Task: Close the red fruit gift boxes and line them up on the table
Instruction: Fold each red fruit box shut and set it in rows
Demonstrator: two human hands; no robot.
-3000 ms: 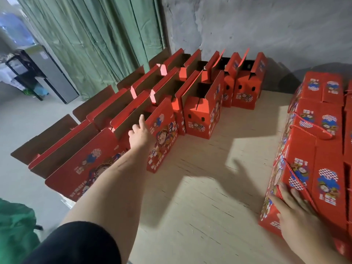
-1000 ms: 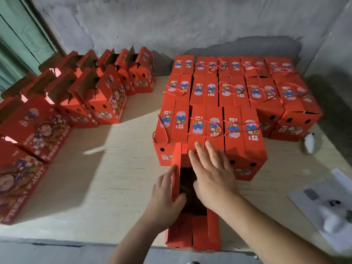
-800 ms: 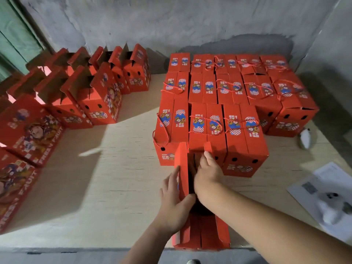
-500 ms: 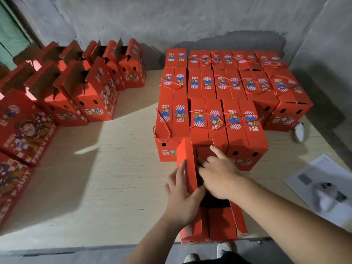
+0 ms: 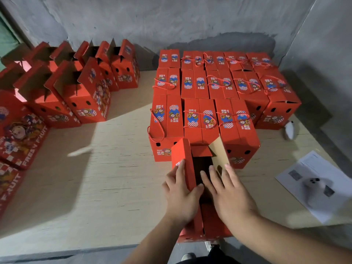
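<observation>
Closing up one more box point(image 5: 192, 225) at the near edge of the surface point(image 5: 114, 178), butted right up against the front row of the closed boxes point(image 5: 200, 119). The left hand point(image 5: 180, 195) grips the upright left flap point(image 5: 183, 162), thumb curled over its top edge on the inside and fingers point(image 5: 181, 168) flat along the printed outside. The right hand point(image 5: 226, 193) is spread out and holds nothing, fingers straight over the dark opening with the tips touching the base of the right flap point(image 5: 219, 155), which leans outward showing its plain brown inside. A small red end flap point(image 5: 201, 150) at the far end of the box is already tucked down.

If I were doing this, I'd fold the right flap down first with that flat palm, then bring the left one over so the two meet along the middle like the closed boxes behind. Keep the box square against that front row while pressing, since it overhangs the near edge a bit and could tip toward the person.

Left of the box there's a whole bunch of open boxes point(image 5: 80, 88) waiting. Right of it, a sheet of paper point(image 5: 312, 183) with some white thing point(image 5: 314, 184) on it.
</observation>
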